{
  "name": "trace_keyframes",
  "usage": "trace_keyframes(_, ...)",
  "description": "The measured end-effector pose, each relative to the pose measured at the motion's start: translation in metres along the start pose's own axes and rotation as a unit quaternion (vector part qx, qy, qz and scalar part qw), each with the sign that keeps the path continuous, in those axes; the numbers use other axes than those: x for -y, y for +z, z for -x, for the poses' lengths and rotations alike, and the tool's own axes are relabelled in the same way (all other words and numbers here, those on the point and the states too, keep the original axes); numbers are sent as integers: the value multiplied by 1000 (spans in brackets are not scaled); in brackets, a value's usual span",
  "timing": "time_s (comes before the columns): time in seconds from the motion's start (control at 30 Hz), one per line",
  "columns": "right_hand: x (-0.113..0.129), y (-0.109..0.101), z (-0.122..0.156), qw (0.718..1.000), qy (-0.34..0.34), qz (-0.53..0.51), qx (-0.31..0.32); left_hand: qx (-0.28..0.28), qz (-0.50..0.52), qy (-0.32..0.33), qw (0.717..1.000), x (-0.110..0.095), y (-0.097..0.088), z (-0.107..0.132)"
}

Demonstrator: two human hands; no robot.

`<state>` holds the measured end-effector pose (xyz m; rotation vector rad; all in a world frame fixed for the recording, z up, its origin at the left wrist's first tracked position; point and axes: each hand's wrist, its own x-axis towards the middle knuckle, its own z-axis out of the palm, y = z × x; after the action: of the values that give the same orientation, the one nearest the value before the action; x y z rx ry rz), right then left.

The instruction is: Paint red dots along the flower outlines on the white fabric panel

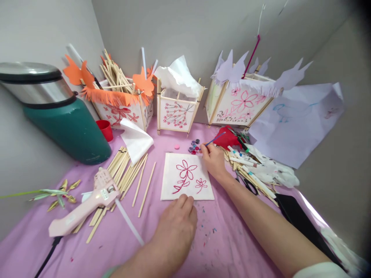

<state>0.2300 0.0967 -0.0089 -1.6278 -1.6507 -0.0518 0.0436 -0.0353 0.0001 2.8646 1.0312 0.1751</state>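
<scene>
Left hand (177, 221): fingers bunched together at the near edge of the white flower panel (169, 173); can't tell if they pinch it or just rest on it. Panel lies flat, directly ahead of left hand, left of right wrist. Dark and red discs (193, 143) sit past the panel's far edge, just left of right fingertips. Right hand (213, 158): fingers clamped on a thin blue stick (216, 138), probably a brush; its lower end is by the discs, too small to read. Key relation, my read: stick end to discs and panel. Long axis slants from near-left to far-right, upper end rising beyond the right fingers. Right hand is nearer the discs, left hand nearer the panel's close edge. Counts, left to right: 1 teal tumbler (69, 129), far left of left hand; 1 pink glue gun (97, 202), left of left hand; bamboo sticks (147, 190), ahead-left of left hand, 2 loose, rest overlap, no count; 1 red cup (104, 130), further ahead-left; 3 decorated boxes (176, 116) beyond both hands; 1 panel, 2 flowers drawn on it; 1 pink disc (177, 147) ahead of left hand, apart from the cluster; cluster roughly 8, overlapping; 1 blue stick; 1 pair black-handled scissors (251, 187), right of right hand.
</scene>
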Motion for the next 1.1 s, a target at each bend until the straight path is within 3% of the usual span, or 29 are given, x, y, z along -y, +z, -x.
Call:
trace_keyframes(0.13,8,-20,8,992,45,-113,-26,2,-3,0,1000,-1,-2,1)
trace_keyframes(0.23,15,-37,29,977,92,-188,-36,3,-1,-1,1000,-1,-2,1)
trace_keyframes(0.3,18,-48,50,974,110,-196,-32,3,5,-7,1000,-1,-2,1)
trace_keyframes(0.5,12,-58,99,986,66,-153,-32,6,19,-15,1000,-2,-1,0)
trace_keyframes(0.77,8,-54,103,994,-2,-106,-36,38,19,-14,999,-1,-2,-2)
trace_keyframes(1.1,8,-53,105,995,-2,-99,-29,32,28,-20,999,0,-1,-2)
